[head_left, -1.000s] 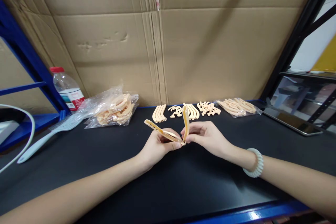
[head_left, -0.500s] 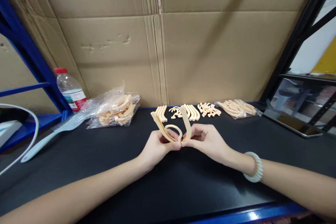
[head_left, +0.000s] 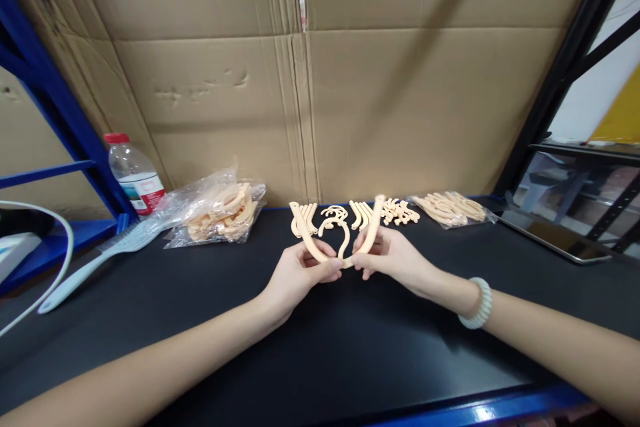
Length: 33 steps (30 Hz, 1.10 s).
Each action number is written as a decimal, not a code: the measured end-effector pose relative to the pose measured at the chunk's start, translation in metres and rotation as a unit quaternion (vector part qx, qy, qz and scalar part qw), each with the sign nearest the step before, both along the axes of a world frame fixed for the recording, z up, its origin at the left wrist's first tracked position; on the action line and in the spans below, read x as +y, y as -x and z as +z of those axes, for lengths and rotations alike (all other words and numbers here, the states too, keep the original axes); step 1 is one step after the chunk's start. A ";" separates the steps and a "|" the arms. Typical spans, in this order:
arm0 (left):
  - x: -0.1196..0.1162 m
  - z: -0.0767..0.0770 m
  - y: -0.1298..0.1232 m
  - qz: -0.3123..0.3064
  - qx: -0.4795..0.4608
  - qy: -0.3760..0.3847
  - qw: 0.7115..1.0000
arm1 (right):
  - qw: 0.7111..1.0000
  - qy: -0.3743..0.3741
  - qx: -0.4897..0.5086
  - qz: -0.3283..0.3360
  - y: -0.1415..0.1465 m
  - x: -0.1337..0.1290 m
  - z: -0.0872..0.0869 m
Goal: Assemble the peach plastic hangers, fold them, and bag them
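Cream clothes-hanger parts meet between my hands in front of me. My left hand [head_left: 294,278] is closed, pinching a curved hanger arm [head_left: 306,233] that rises up and to the left. In my right hand [head_left: 403,261], also closed, is a second curved hanger arm [head_left: 372,232], tilted up and to the right. A slim hanger hook [head_left: 346,237] stands between the two arms, its curl facing left. The lower ends come together at my fingertips, which partly cover the joint.
Behind my hands lie loose curved arms [head_left: 360,213], hooks [head_left: 334,213] and small knobbed pieces [head_left: 400,212]. Bagged parts lie left [head_left: 225,217] and right [head_left: 450,207]. Left also are a bottle [head_left: 134,177] and a pale-handled brush [head_left: 95,267]. A flat dark device [head_left: 560,237] lies right.
The two arms have spread wider apart, the right one swinging outward to the right. The hook between them now stands more upright and shows more of its curl.
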<state>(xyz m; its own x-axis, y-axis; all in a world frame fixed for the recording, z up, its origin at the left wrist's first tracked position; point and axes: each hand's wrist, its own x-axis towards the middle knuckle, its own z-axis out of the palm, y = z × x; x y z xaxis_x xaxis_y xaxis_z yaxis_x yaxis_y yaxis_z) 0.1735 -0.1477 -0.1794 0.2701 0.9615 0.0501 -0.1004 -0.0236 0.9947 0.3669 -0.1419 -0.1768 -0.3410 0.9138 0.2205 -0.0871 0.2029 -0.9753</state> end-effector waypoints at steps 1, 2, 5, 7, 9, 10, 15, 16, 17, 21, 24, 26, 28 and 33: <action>0.002 0.001 0.002 0.011 -0.006 0.002 1.000 | 1.000 0.004 0.009 0.004 -0.006 0.005 0.003; 0.005 0.002 0.004 0.021 -0.015 0.007 1.000 | 1.000 0.004 0.015 0.006 -0.014 0.011 0.007; 0.013 0.005 0.010 0.053 -0.052 0.022 0.997 | 0.999 -0.016 -0.021 0.026 -0.038 0.027 0.017; 0.017 0.007 0.014 0.066 -0.065 0.034 0.995 | 0.994 -0.056 -0.085 0.027 -0.052 0.036 0.023; 0.022 0.010 0.018 0.067 -0.066 0.043 0.995 | 0.980 -0.115 -0.163 0.013 -0.063 0.041 0.028; 0.025 0.012 0.021 0.063 -0.062 0.048 0.995 | 0.968 -0.148 -0.204 0.002 -0.068 0.043 0.029; 0.047 0.019 0.046 0.021 -0.030 0.063 0.997 | 0.906 -0.219 -0.361 -0.035 -0.084 0.048 0.036; 0.052 0.020 0.053 0.013 -0.020 0.049 0.999 | 0.898 -0.216 -0.381 -0.035 -0.087 0.049 0.037; 0.056 0.021 0.058 0.003 -0.001 0.036 0.999 | 0.892 -0.213 -0.398 -0.032 -0.090 0.050 0.037; 0.066 0.025 0.074 -0.043 0.189 -0.086 0.977 | 0.876 -0.207 -0.436 -0.002 -0.097 0.053 0.039; 0.064 0.031 0.075 -0.084 0.342 -0.210 0.912 | 0.865 -0.212 -0.454 0.038 -0.098 0.055 0.038; 0.060 0.035 0.075 -0.103 0.416 -0.274 0.861 | 0.855 -0.212 -0.470 0.061 -0.098 0.056 0.036; 0.057 0.037 0.074 -0.116 0.461 -0.319 0.820 | 0.850 -0.199 -0.482 0.075 -0.099 0.057 0.034; 0.054 0.035 0.071 -0.140 0.488 -0.347 0.788 | 0.855 -0.154 -0.485 0.104 -0.099 0.057 0.029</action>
